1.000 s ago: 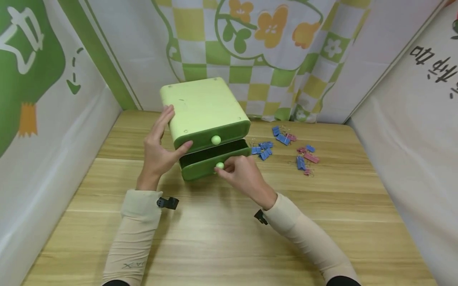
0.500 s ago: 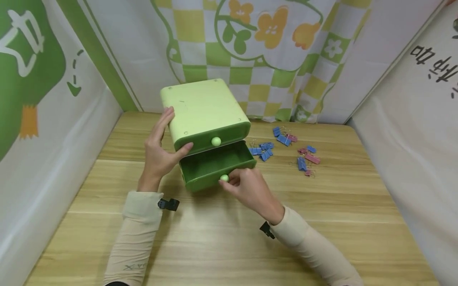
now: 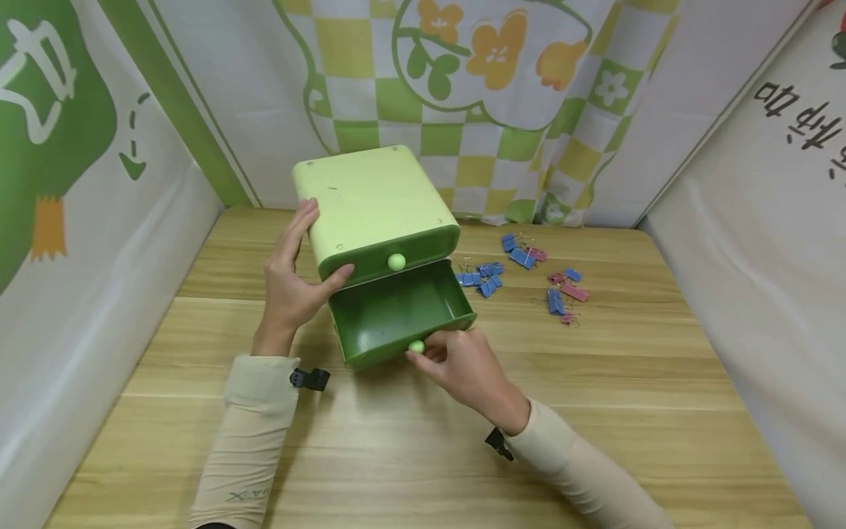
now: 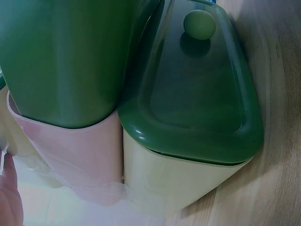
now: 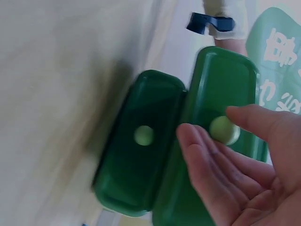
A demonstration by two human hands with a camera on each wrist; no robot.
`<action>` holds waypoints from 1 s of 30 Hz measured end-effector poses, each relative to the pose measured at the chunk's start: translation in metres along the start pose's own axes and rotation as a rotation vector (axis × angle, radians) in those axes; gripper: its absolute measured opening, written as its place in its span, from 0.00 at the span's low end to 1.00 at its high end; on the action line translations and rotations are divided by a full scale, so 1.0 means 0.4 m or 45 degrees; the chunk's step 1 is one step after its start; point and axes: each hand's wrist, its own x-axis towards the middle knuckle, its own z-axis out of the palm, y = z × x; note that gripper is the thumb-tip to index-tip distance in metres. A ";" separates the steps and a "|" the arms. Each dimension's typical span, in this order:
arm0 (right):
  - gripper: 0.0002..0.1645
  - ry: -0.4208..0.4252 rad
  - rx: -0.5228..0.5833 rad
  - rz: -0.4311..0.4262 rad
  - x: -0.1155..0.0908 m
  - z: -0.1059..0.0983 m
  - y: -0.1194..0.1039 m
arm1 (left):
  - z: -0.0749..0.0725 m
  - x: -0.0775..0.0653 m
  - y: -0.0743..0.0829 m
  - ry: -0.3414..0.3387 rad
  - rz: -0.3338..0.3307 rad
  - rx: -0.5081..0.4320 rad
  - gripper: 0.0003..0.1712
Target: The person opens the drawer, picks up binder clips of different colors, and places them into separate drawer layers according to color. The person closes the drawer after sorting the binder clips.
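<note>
A light-green drawer unit [image 3: 366, 195] with dark-green drawer fronts stands on the table. Its middle drawer [image 3: 403, 312] is pulled well out, and the bare bottom inside shows. My right hand [image 3: 472, 371] pinches the round pale knob [image 5: 225, 130] of that drawer between thumb and fingers. At the unit's left side rests my left hand [image 3: 291, 286], fingers fairly straight along the side and thumb on the front corner of the top tier. In the left wrist view, the pulled drawer's tier has a pink casing [image 4: 75, 155], and the bottom drawer [image 4: 197, 89] below it is closed.
Blue binder clips [image 3: 489, 283] and pink binder clips [image 3: 575, 292] lie in loose groups on the wooden table [image 3: 628, 411], right of the unit. A checkered curtain [image 3: 463, 132] hangs close behind the unit. Printed cloth walls stand at both sides.
The middle drawer has come farther out toward the person, with my right hand drawing back on its knob. My left hand has kept its place on the unit.
</note>
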 end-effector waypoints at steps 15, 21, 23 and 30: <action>0.10 -0.310 0.118 -0.096 -0.002 -0.046 0.131 | 0.006 0.005 0.017 -0.003 0.030 -0.048 0.50; 0.10 -0.436 0.010 -0.044 0.028 -0.146 0.215 | 0.007 0.006 0.018 0.003 0.038 -0.082 0.51; 0.10 -0.450 -0.051 -0.025 0.048 -0.187 0.231 | 0.007 0.006 0.015 0.004 0.045 -0.076 0.51; 0.14 -0.386 -0.244 0.073 0.161 -0.281 0.251 | 0.006 -0.006 -0.038 0.012 0.044 -0.053 0.53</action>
